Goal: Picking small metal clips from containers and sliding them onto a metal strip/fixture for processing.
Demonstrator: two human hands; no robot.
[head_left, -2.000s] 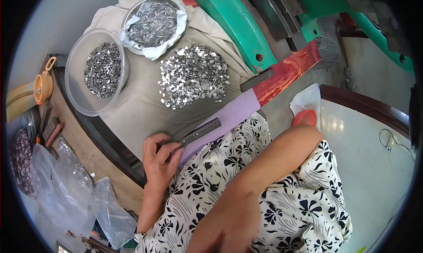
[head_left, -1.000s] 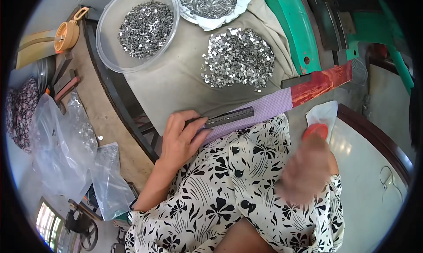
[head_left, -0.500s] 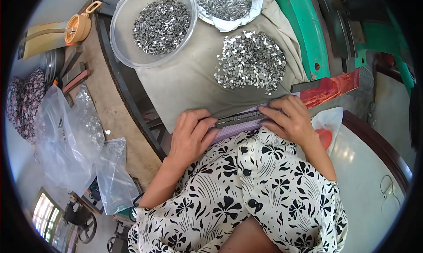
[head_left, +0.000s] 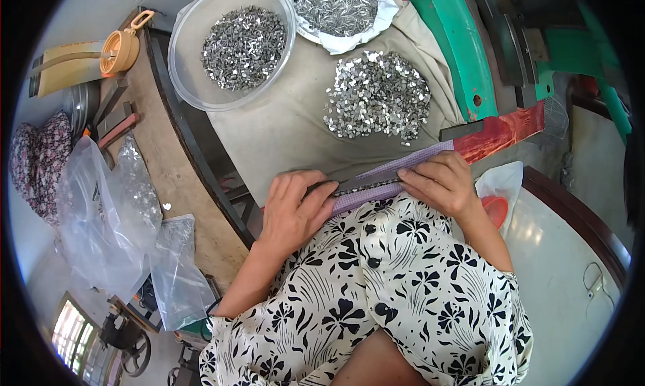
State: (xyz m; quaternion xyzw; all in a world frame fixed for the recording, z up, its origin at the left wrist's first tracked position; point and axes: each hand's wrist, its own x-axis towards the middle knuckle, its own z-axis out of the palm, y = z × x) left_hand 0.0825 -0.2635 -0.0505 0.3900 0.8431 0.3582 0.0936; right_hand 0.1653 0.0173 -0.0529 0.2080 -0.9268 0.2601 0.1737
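Note:
A narrow dark metal bar (head_left: pixel 367 180) lies between my hands, close to my body. Small metal bits line its near edge. My left hand (head_left: pixel 293 204) pinches the bar's left end with thumb and fingers. At the opposite end, my right hand (head_left: pixel 441 184) has its fingers closed on the bar. A purple checked cloth (head_left: pixel 426 157) is under the bar and my hands. Just beyond is a heap of small flat metal pieces (head_left: pixel 380 96) on a grey-green cloth (head_left: pixel 265 141).
Behind the heap are a clear plastic tub (head_left: pixel 183 67) of metal pieces and a lined bowl (head_left: pixel 336 10) of thin shiny pins. A green machine frame (head_left: pixel 463 70) borders the right. At left, a wooden bench (head_left: pixel 171 144) carries plastic bags (head_left: pixel 101 211) and an orange lid (head_left: pixel 121 52).
The bar has turned between my fingers: its broad smooth face now shows, with the row of metal bits along the near edge. Both hands keep hold of its ends.

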